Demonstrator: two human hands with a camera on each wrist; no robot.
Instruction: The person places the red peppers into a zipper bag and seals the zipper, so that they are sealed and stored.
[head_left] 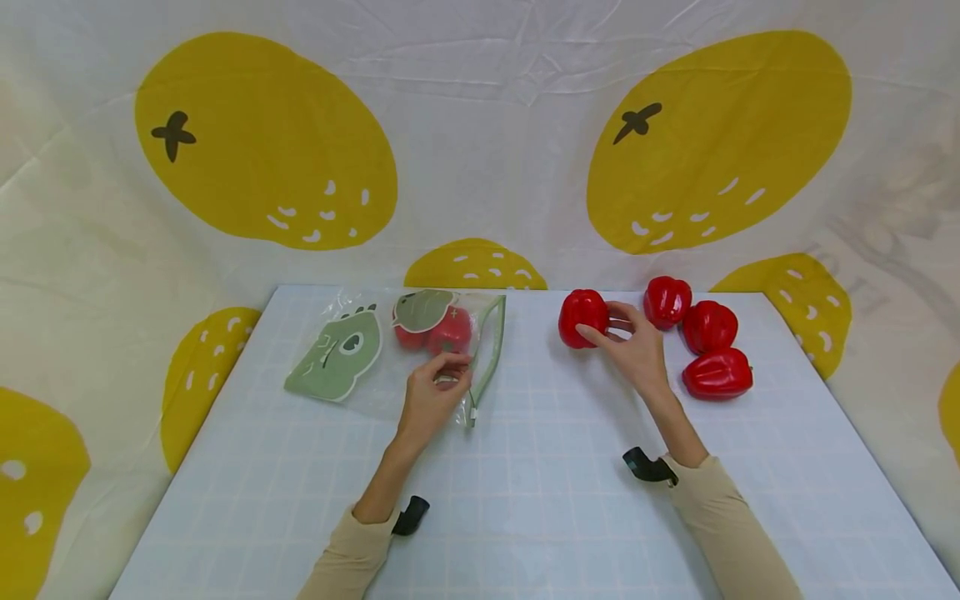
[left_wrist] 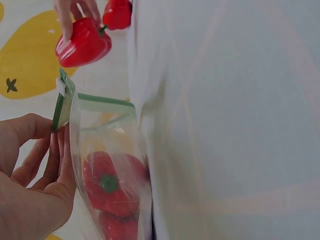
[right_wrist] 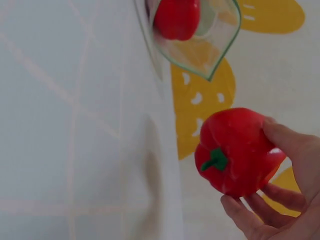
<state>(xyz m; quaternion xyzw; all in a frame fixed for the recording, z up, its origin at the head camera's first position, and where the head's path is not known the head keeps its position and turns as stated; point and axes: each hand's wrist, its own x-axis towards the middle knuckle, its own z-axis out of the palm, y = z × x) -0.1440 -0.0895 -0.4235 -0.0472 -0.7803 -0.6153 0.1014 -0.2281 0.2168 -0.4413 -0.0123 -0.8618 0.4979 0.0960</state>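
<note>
My left hand (head_left: 435, 396) pinches the green-edged rim of a clear zip bag (head_left: 390, 392) printed with a green dinosaur. The bag's mouth gapes toward the right. Two red bell peppers (left_wrist: 112, 182) lie inside it, seen through the plastic in the left wrist view. My right hand (head_left: 637, 350) grips another red bell pepper (head_left: 582, 319) by its side, thumb on one face and fingers on the other. That pepper is held above the table, its green stem (right_wrist: 216, 159) showing in the right wrist view. It is apart from the bag, to the right of its mouth.
Three more red peppers lie at the table's right: one at the back (head_left: 667, 302), one in the middle (head_left: 709, 327) and one on its side in front (head_left: 717, 373). A pale checked cloth (head_left: 525, 500) covers the table. Behind hangs a fruit-printed curtain (head_left: 487, 167).
</note>
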